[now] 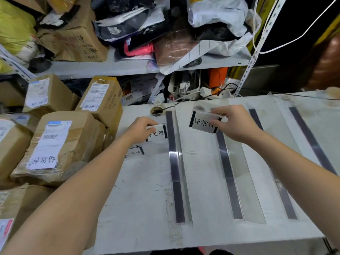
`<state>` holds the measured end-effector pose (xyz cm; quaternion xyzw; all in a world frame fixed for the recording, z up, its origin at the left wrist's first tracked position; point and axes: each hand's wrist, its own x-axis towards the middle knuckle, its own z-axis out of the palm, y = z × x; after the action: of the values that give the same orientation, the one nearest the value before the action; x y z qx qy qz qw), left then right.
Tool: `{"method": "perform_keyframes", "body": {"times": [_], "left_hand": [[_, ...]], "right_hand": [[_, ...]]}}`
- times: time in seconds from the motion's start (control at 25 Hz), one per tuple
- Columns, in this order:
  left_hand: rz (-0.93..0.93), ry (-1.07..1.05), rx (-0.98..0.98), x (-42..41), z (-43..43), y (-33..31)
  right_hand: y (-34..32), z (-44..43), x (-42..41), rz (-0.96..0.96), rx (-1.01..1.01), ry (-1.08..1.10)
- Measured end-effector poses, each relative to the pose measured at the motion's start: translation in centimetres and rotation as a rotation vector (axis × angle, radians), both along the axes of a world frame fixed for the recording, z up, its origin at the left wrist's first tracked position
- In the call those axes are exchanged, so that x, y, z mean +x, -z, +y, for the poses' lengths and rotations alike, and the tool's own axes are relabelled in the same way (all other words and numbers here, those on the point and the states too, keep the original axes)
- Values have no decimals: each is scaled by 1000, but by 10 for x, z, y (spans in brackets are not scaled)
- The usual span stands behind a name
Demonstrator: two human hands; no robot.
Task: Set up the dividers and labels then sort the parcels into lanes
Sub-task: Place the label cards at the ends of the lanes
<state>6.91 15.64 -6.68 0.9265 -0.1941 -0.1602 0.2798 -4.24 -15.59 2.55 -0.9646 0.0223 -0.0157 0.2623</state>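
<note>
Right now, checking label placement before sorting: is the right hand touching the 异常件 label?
Touching. The head view shows the right hand pinching the 异常件 label, fingers over its top edge and thumb at its right end.

- The left hand [140, 128] is pinching the 待处理 label [157, 134] by its far edge, just left of the leftmost divider [173, 162].
- The right hand [233, 123] is gripping the 异常件 label [203, 122] by its right side, at the far end of the second divider [228, 173].
- A third label [135, 152] is lying flat on the white table [147, 208].
- Cardboard parcels [60, 144] are sitting piled at the table's left.
</note>
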Motion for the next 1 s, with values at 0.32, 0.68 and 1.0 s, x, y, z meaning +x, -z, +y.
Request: {"method": "perform_keyframes", "body": {"times": [0.32, 0.68, 1.0], "left_hand": [[-21, 31, 59, 47, -4, 38], [-5, 31, 62, 80, -12, 57], [19, -12, 90, 78, -11, 46]], "right_hand": [[18, -9, -3, 31, 2, 87], [27, -8, -7, 45, -20, 122], [22, -16, -7, 25, -15, 100]]}}
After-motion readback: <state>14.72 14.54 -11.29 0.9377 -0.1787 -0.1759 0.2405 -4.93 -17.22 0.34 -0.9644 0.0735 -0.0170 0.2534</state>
